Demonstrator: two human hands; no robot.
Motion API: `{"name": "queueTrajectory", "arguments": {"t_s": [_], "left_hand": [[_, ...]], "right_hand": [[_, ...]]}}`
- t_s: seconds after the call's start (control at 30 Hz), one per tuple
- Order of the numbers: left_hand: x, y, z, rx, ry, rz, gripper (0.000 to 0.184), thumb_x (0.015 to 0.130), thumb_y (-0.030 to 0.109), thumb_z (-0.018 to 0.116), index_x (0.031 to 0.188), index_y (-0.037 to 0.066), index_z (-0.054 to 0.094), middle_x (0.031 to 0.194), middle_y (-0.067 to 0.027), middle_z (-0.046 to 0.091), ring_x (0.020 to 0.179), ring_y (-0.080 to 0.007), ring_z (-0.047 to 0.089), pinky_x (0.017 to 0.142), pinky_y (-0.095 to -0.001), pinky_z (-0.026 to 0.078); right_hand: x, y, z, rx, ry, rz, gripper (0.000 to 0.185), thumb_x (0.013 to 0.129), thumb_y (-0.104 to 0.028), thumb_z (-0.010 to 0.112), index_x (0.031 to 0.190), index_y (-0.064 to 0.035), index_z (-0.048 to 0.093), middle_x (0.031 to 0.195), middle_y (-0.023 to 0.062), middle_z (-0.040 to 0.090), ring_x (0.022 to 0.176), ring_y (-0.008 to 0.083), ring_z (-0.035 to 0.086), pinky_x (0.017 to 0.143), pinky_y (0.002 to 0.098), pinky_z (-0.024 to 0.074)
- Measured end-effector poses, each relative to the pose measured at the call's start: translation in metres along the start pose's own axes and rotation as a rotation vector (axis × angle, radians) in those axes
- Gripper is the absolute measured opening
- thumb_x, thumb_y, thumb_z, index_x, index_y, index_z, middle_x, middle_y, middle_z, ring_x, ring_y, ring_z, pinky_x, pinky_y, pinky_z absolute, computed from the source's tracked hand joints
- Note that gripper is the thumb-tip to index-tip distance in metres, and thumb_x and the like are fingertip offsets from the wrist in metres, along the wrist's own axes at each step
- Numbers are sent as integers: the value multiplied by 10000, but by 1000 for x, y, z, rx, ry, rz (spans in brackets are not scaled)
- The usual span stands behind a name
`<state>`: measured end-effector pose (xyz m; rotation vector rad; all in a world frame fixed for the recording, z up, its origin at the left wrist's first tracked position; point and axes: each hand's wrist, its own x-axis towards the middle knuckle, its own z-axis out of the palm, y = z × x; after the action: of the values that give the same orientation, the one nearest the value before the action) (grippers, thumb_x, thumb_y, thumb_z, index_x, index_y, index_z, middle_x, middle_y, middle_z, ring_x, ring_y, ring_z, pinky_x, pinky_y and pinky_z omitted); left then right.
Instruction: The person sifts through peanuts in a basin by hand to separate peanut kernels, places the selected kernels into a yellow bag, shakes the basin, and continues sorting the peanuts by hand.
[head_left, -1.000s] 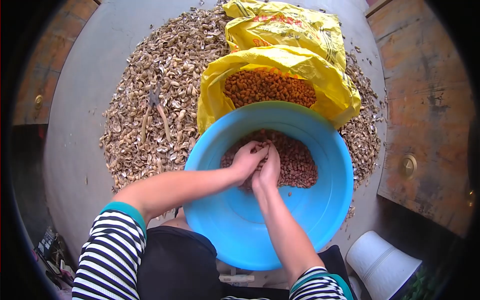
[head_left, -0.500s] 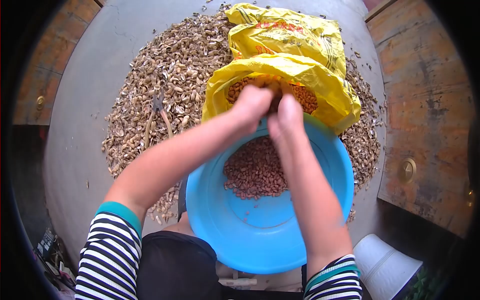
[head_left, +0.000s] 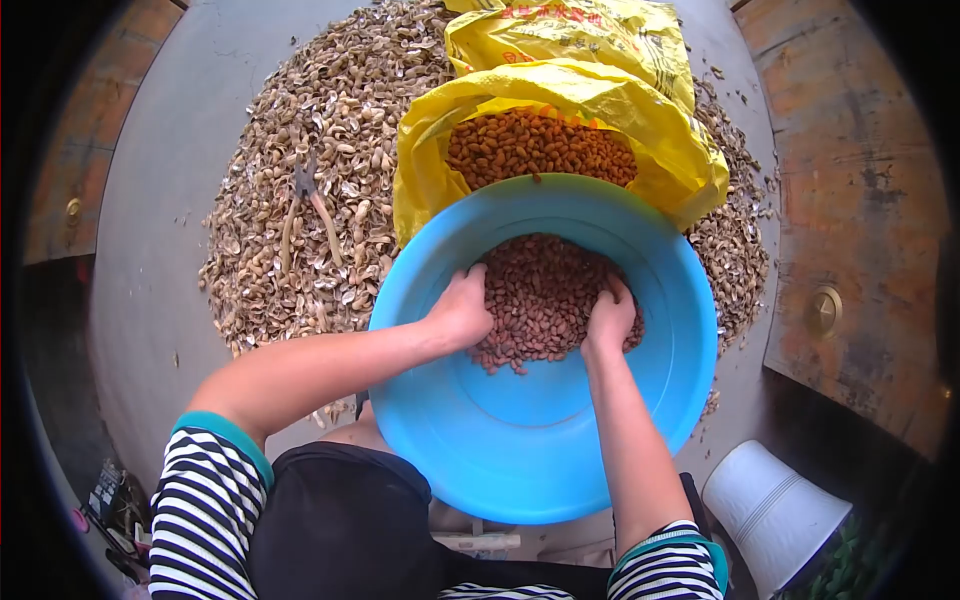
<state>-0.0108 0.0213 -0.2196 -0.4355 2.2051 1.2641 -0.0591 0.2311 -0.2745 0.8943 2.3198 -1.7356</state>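
Left hand (head_left: 463,310) and right hand (head_left: 611,318), set apart at opposite sides of the shelled peanuts (head_left: 540,305) (reddish-brown) inside the blue basin (head_left: 530,450); whether either grips any cannot be determined. The yellow sack (head_left: 425,170), open, adjoins the basin's far rim.

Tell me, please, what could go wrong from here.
The left hand and right hand could let peanuts slip over the blue basin's rim. Strays could get lost among the shells lying beside the yellow bag. The bag's soft mouth might sag and spill its kernels.
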Motion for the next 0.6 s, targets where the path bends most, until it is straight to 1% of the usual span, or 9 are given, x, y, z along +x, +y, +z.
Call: {"name": "queueTrajectory", "arguments": {"t_s": [0.13, 0.2, 0.27, 0.33, 0.4, 0.43, 0.47, 0.53, 0.6], "left_hand": [[6, -20, 17, 155, 114, 80, 664, 736, -42, 525, 1363, -47, 306, 1247, -327, 425, 1182, -457, 440, 1023, -451, 383], [22, -23, 22, 142, 145, 164, 733, 718, 19, 612, 1371, -54, 287, 1338, -311, 381, 1278, -426, 352, 1067, -416, 338], [37, -15, 33, 109, 164, 189, 710, 726, 22, 619, 1362, -52, 311, 1340, -297, 391, 1260, -412, 384, 1052, -409, 358], [56, -12, 44, 75, 190, 217, 687, 735, 24, 626, 1353, -50, 335, 1343, -284, 401, 1242, -398, 416, 1037, -402, 377], [74, -13, 54, -260, 62, 331, 612, 745, 51, 619, 1314, -42, 413, 1228, -272, 507, 1168, -415, 480, 1003, -416, 403], [64, 3, 47, -421, -4, 258, 542, 738, 64, 633, 1253, -37, 495, 1177, -245, 556, 1149, -387, 508, 988, -393, 417], [58, 9, 44, -421, -8, 257, 542, 738, 64, 633, 1253, -37, 495, 1177, -245, 556, 1149, -387, 508, 988, -393, 417], [47, 18, 41, -212, -39, 434, 504, 757, -71, 532, 1259, -29, 503, 1196, -180, 560, 1122, -256, 552, 959, -336, 450], [33, 23, 28, -146, -83, 484, 493, 753, -124, 473, 1231, -21, 540, 1213, -157, 555, 1134, -249, 548, 966, -331, 446]], "right_hand": [[-5, 18, 3, -201, 0, -89, 411, 893, -37, 448, 1298, 19, 496, 1316, 134, 524, 1213, 228, 487, 1035, 332, 356], [-8, 17, 17, -64, -30, -124, 397, 891, -105, 484, 1262, 28, 526, 1287, 183, 543, 1192, 289, 509, 1005, 352, 384], [-5, 19, 32, 96, -168, -96, 420, 936, -204, 477, 1287, 26, 506, 1326, 169, 509, 1230, 270, 471, 1034, 336, 347], [-12, 15, 45, 418, -246, 100, 441, 965, -235, 453, 1317, 31, 472, 1354, 148, 487, 1252, 265, 447, 1052, 329, 327], [-17, 11, 53, 493, -234, 116, 428, 985, -280, 439, 1295, 12, 490, 1298, 115, 526, 1192, 248, 492, 1023, 328, 368], [-24, 1, 52, 657, -274, 263, 408, 987, -296, 437, 1266, -7, 507, 1253, 101, 546, 1149, 233, 513, 995, 331, 393], [-29, -5, 52, 821, -310, 411, 390, 989, -312, 435, 1238, -27, 524, 1208, 86, 567, 1106, 218, 534, 967, 334, 418], [-23, 12, 47, 905, -326, 438, 342, 991, -339, 428, 1158, -67, 552, 1133, 65, 585, 1035, 181, 556, 894, 325, 455], [-8, 57, 35, 1414, -852, 392, 302, 993, -308, 413, 1136, -83, 555, 1129, 66, 592, 1040, 187, 559, 892, 337, 457]]}}
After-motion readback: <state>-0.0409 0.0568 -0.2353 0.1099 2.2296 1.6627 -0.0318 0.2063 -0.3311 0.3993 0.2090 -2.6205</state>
